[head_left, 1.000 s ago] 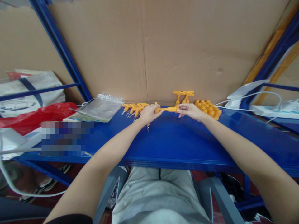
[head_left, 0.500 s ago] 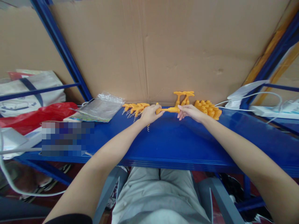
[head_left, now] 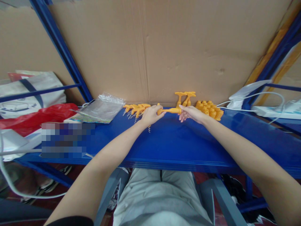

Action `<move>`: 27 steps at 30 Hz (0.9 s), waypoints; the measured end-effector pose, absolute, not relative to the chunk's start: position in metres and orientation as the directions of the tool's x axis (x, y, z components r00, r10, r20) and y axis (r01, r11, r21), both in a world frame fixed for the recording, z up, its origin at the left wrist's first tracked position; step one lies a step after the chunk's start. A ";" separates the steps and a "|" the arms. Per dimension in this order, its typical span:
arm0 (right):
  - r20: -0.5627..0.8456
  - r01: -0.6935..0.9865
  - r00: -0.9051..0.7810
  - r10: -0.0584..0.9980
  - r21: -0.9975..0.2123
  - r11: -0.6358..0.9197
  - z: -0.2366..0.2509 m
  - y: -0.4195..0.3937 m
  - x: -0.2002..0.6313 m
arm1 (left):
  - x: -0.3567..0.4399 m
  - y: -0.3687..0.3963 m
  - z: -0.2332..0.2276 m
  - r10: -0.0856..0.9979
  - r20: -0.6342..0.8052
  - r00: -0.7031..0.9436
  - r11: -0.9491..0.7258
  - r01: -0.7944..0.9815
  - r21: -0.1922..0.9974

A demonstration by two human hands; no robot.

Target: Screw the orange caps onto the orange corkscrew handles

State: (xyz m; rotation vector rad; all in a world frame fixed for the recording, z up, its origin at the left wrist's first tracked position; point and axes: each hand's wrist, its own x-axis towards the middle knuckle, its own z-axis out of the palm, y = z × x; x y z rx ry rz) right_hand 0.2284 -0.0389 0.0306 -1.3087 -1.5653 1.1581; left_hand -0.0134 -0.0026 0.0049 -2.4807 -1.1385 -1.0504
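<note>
Orange corkscrew part (head_left: pixel 169 110) held between two hands
It is gripped at one end by the closed left hand (head_left: pixel 150 115), at the other by the right hand (head_left: pixel 191 113) fingertips.

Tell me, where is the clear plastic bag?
The clear plastic bag lies on the blue shelf, left of the left hand, beside the red bag.

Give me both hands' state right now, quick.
Left hand: closed on one end of the orange plastic piece.
Right hand: fingers pinching the other end of the same piece.
</note>
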 end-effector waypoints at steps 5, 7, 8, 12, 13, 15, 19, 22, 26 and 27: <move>-0.022 0.281 -0.131 0.991 -0.959 0.016 0.033 -0.041 0.225 | -0.013 -0.002 0.005 0.581 0.679 0.450 -0.674 0.733 0.090; -0.044 0.282 -0.114 0.992 -0.959 -0.010 0.035 -0.043 0.223 | -0.014 -0.002 0.004 0.572 0.683 0.455 -0.678 0.731 0.081; -0.055 0.282 -0.106 0.993 -0.959 -0.023 0.036 -0.044 0.223 | -0.014 -0.001 0.004 0.565 0.686 0.457 -0.681 0.728 0.076; -0.101 0.275 -0.084 0.991 -0.959 -0.075 0.039 -0.047 0.220 | -0.015 0.000 0.003 0.537 0.705 0.464 -0.694 0.717 0.057; -0.112 0.272 -0.081 0.990 -0.958 -0.087 0.040 -0.047 0.220 | -0.015 0.000 0.003 0.533 0.707 0.465 -0.696 0.716 0.054; -0.134 0.264 -0.072 0.988 -0.958 -0.110 0.041 -0.048 0.219 | -0.015 0.000 0.003 0.533 0.705 0.467 -0.693 0.719 0.048; -0.170 0.245 -0.065 0.983 -0.958 -0.149 0.041 -0.047 0.218 | -0.014 -0.001 0.003 0.548 0.695 0.465 -0.683 0.729 0.051; -0.171 0.235 -0.089 0.981 -0.961 -0.146 0.039 -0.045 0.220 | -0.014 -0.001 0.003 0.541 0.698 0.468 -0.688 0.724 0.049; -0.172 0.269 -0.121 0.978 -0.954 -0.135 0.035 -0.040 0.224 | -0.015 0.000 0.004 0.535 0.697 0.477 -0.691 0.722 0.037; -0.158 0.290 -0.124 0.980 -0.950 -0.116 0.033 -0.039 0.225 | -0.016 0.000 0.005 0.536 0.694 0.481 -0.691 0.722 0.033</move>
